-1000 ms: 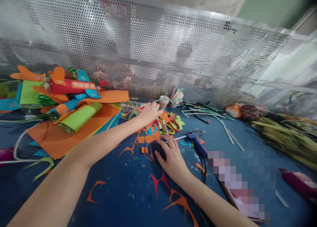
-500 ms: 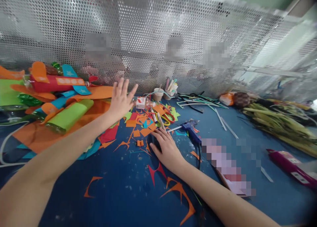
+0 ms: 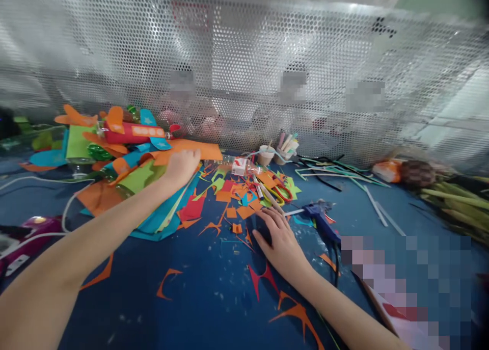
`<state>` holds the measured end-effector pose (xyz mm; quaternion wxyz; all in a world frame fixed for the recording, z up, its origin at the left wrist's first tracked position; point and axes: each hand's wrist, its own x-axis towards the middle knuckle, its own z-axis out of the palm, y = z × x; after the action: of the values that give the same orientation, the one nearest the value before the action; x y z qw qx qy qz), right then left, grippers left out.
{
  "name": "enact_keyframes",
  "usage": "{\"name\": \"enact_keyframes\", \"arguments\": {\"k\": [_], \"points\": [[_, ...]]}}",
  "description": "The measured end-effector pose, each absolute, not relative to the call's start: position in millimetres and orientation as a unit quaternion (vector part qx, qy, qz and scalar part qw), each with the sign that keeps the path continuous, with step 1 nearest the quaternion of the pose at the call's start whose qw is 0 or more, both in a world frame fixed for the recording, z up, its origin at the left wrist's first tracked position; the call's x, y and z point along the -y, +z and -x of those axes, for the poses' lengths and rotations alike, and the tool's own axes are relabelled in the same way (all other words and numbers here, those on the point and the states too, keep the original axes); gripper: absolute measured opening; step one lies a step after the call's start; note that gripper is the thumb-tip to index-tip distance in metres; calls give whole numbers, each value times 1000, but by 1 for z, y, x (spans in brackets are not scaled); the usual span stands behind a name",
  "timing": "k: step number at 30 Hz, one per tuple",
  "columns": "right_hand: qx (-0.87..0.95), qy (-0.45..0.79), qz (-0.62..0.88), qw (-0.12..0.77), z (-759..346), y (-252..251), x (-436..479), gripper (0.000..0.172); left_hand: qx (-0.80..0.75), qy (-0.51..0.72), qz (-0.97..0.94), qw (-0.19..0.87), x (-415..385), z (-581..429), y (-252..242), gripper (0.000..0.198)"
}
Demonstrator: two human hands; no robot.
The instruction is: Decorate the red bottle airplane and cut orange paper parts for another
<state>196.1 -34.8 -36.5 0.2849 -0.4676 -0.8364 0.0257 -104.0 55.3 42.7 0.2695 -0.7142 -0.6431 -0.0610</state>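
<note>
My left hand (image 3: 182, 166) reaches far forward onto a pile of coloured paper sheets, its fingers curled over the edge of an orange sheet (image 3: 198, 150). A green paper roll (image 3: 139, 178) lies just left of it. My right hand (image 3: 281, 239) lies flat on the blue table (image 3: 214, 289) with fingers spread, partly over a small dark thing I cannot name. Orange and red paper scraps (image 3: 234, 201) are strewn between the two hands. Scissors with yellow and red handles (image 3: 278, 193) lie just beyond my right fingertips.
A blue glue gun (image 3: 324, 221) lies right of my right hand. A red paper plane (image 3: 133, 133) tops the pile. A small bottle (image 3: 241, 166), cups of pens (image 3: 284, 150), green stalks (image 3: 454, 199) and a purple tool (image 3: 23, 240) lie around. People sit behind a perforated metal screen (image 3: 244, 75).
My left hand left the scraps, rose with fingers spread, then came down to the left on the orange sheet with fingers curled. My right hand stayed flat in place.
</note>
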Motion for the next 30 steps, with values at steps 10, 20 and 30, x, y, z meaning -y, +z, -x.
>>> {"name": "enact_keyframes", "arguments": {"k": [10,20,30], "points": [[852,18,429,299,-192,-23,43,59,399,-9,881,255,57,12,-15,35],[876,124,389,257,-193,-22,45,29,414,-100,904,29,61,52,-2,39],[747,172,556,321,-193,-15,44,30,565,-193,776,-203,62,105,3,47]]}}
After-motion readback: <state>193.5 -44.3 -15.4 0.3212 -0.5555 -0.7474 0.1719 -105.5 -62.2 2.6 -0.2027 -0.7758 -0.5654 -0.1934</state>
